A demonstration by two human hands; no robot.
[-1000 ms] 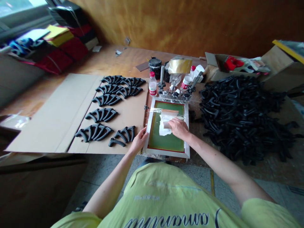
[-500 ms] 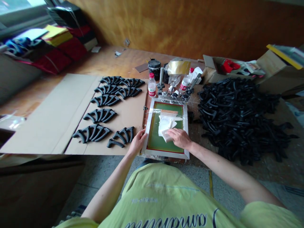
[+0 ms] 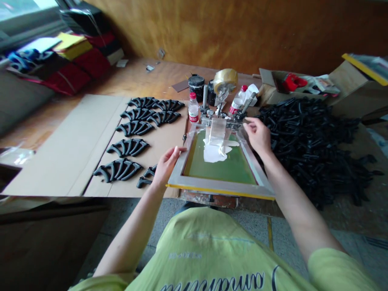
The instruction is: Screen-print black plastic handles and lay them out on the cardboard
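The screen printing frame (image 3: 220, 189) is tilted, its near edge raised toward me off the table. My left hand (image 3: 166, 163) grips its left side, thumb over the rim. Across the green mesh (image 3: 212, 169) lies a patch of white ink (image 3: 214, 152). A squeegee (image 3: 217, 131) rests at the far end of the mesh, in the ink. My right hand (image 3: 258, 135) is beside the frame's far right corner, fingers loosely curled and apart, with nothing visible in them. Black curved handles (image 3: 123, 169) lie in neat fans to the left, some partly behind my left hand.
A big heap of black handles (image 3: 300, 149) covers the table's right side. Behind the frame stand metal hinge clamps (image 3: 209, 115), a red-capped bottle (image 3: 193, 108), dark tubs (image 3: 196, 87) and a tape roll (image 3: 226, 79). Cardboard (image 3: 66, 141) lies at left; an open box (image 3: 269, 87) stands back right.
The frame's near edge has risen from lying flat. My right hand has let go of the squeegee, now at the far end, and moved right and away. My left hand has risen with the frame.
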